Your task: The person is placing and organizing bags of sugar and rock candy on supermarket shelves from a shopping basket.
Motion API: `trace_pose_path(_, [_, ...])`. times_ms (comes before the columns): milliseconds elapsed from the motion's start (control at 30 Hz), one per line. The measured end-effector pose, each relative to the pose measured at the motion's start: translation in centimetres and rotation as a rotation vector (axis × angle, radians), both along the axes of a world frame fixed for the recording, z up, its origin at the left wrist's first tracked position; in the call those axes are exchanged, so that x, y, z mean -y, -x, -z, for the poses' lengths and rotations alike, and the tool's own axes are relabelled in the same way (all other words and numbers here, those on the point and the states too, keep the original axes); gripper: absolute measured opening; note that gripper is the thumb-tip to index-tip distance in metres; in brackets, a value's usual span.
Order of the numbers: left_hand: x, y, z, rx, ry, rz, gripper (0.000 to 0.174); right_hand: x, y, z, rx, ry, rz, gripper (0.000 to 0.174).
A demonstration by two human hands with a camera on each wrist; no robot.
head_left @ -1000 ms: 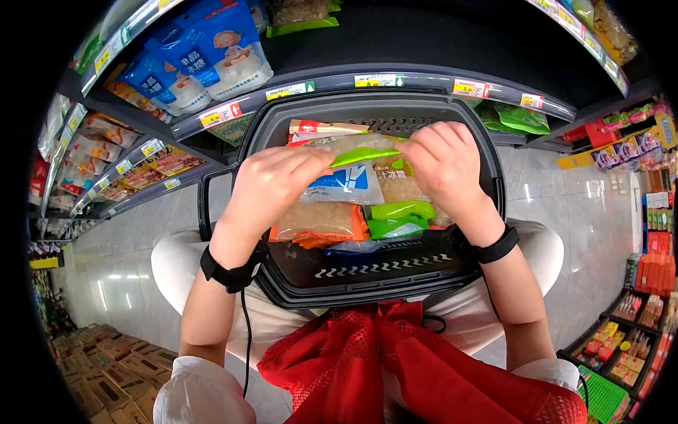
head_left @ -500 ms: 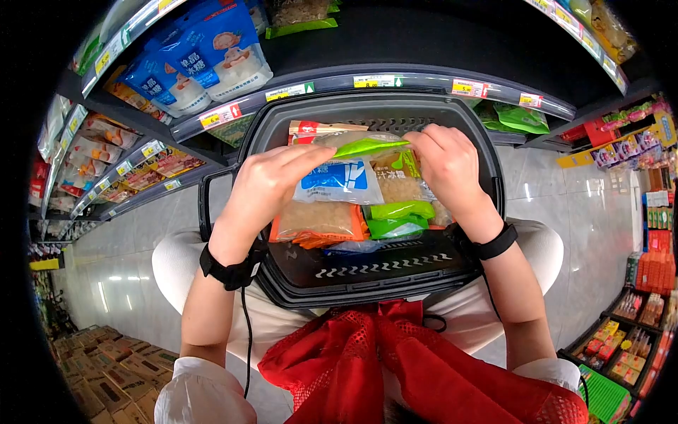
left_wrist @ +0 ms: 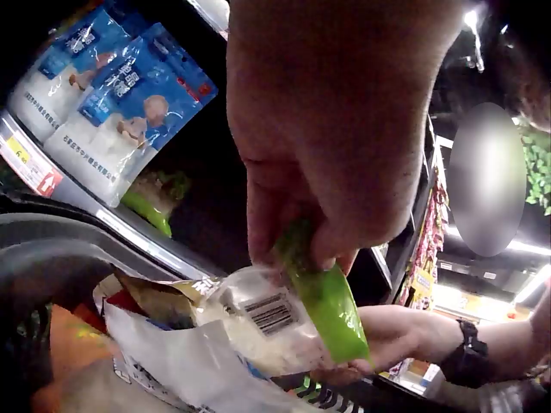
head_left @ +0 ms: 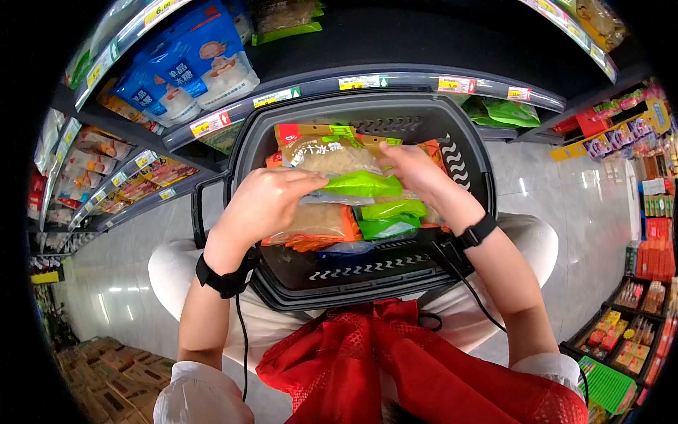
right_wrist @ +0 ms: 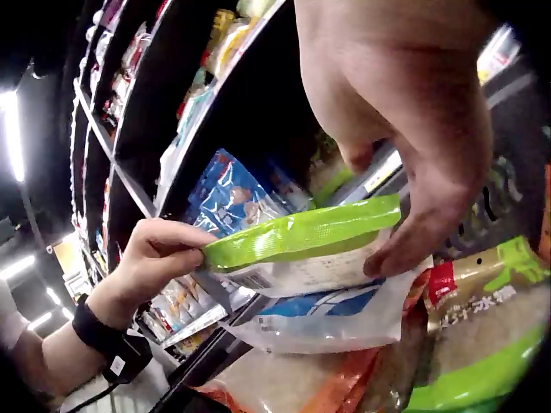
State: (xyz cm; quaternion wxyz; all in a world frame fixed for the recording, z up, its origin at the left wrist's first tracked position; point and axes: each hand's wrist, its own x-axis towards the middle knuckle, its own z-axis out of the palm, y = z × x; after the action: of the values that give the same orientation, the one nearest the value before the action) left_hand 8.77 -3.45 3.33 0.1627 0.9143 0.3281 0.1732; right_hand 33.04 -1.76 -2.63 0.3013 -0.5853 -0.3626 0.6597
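A clear bag of rock sugar (head_left: 332, 157) with a bright green end band (head_left: 364, 185) lies over other bags in a black shopping basket (head_left: 431, 263), its printed face up. My left hand (head_left: 263, 203) pinches the left corner of that green band between thumb and fingers, as the left wrist view also shows. At the bag's right side, my right hand (head_left: 422, 175) has its fingers spread. In the right wrist view the thumb touches the bag (right_wrist: 331, 271) below the band, and the other fingers stand apart from it.
Below the bag lie an orange-edged bag (head_left: 319, 220) and a green package (head_left: 393, 218). The basket rests on the person's lap, close to a store shelf with price tags (head_left: 364, 83). Blue sugar pouches (head_left: 222, 67) stand on that shelf at the left.
The rock sugar bag has tipped from nearly edge-on to face up, its green band coming toward the person. My right hand has released the band's right end and spread its fingers.
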Motion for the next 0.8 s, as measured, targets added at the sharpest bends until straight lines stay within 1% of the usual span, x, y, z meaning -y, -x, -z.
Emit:
trace_pose_path(33, [0.0,0.0,0.0,0.012,0.020,0.015,0.032,-0.2,0.3,0.7,0.001,-0.001,0.004,0.044])
trace_pose_path(100, [-0.1,0.2,0.0,0.022,0.035,0.030,0.032,-0.8,1.0,2.1,-0.103,0.143,-0.043,0.046])
trace_pose_path(133, [-0.2,0.3,0.0,0.025,0.065,0.041,0.031,-1.3,1.1,3.0,-0.149,0.199,-0.062,0.036])
trace_pose_path(167, [-0.2,0.5,0.0,0.027,0.096,0.050,0.031,-1.6,0.9,3.8,-0.150,0.197,-0.066,0.036])
trace_pose_path(200, [-0.2,0.5,-0.3,0.025,0.095,0.045,0.031,-1.6,0.9,4.0,-0.205,0.172,-0.119,0.030])
trace_pose_path(233, [-0.2,0.5,-0.7,-0.010,0.154,0.027,0.030,-1.6,0.8,4.2,-0.259,0.150,-0.172,0.025])
trace_pose_path(267, [-0.2,0.4,-0.9,-0.043,0.214,0.009,0.029,-1.5,0.8,4.5,-0.259,0.152,-0.175,0.025])
trace_pose_path(300, [-0.2,0.3,-0.9,-0.042,0.214,0.006,0.029,-1.4,0.8,4.3,-0.251,0.097,-0.171,0.022])
trace_pose_path(333, [-0.2,0.3,-0.8,0.016,0.258,-0.044,0.026,-1.1,0.9,4.2,-0.244,0.042,-0.166,0.021])
trace_pose_path(367, [-0.2,0.3,-0.7,0.073,0.300,-0.093,0.024,-0.8,0.9,4.0,-0.244,0.043,-0.167,0.021])
trace_pose_path(400, [-0.4,0.3,-0.3,0.073,0.300,-0.094,0.024,-0.5,1.1,2.9,-0.296,0.038,-0.121,0.020])
trace_pose_path(433, [-0.7,0.3,0.5,0.166,0.241,-0.233,0.024,-0.2,1.3,2.3,-0.348,0.032,-0.074,0.020])
trace_pose_path(467, [-1.1,0.3,1.4,0.259,0.179,-0.371,0.024,-0.1,1.3,2.4,-0.349,0.032,-0.075,0.020])
trace_pose_path(500, [-1.6,0.5,2.5,0.258,0.179,-0.371,0.024,-0.1,1.2,2.5,-0.338,-0.001,-0.088,0.021])
trace_pose_path(567, [-2.6,1.5,4.5,0.350,0.352,-0.580,0.033,0.2,1.2,2.5,-0.329,-0.035,-0.101,0.022])
trace_pose_path(600, [-2.7,1.6,4.6,0.338,0.551,-0.609,0.043,0.4,1.2,2.4,-0.318,0.022,-0.124,0.022])
trace_pose_path(633, [-2.7,1.6,5.2,0.337,0.549,-0.610,0.043,0.6,1.2,2.4,-0.307,0.079,-0.148,0.023])
trace_pose_path(667, [-2.8,1.5,6.0,0.377,0.657,-0.599,0.047,0.7,1.2,2.4,-0.308,0.078,-0.148,0.023])
trace_pose_path(700, [-2.7,1.0,5.7,0.416,0.763,-0.586,0.051,0.9,1.2,2.5,-0.350,0.120,-0.162,0.022])
trace_pose_path(733, [-2.4,0.5,5.4,0.466,0.807,-0.662,0.060,1.0,1.2,2.7,-0.391,0.162,-0.174,0.020])
trace_pose_path(767, [-2.6,0.4,4.8,0.465,0.807,-0.659,0.060,1.2,1.2,2.8,-0.431,0.205,-0.185,0.019])
trace_pose_path(800, [-2.8,0.4,4.3,0.504,0.941,-0.597,0.062,1.5,1.3,2.6,-0.421,0.210,-0.194,0.023])
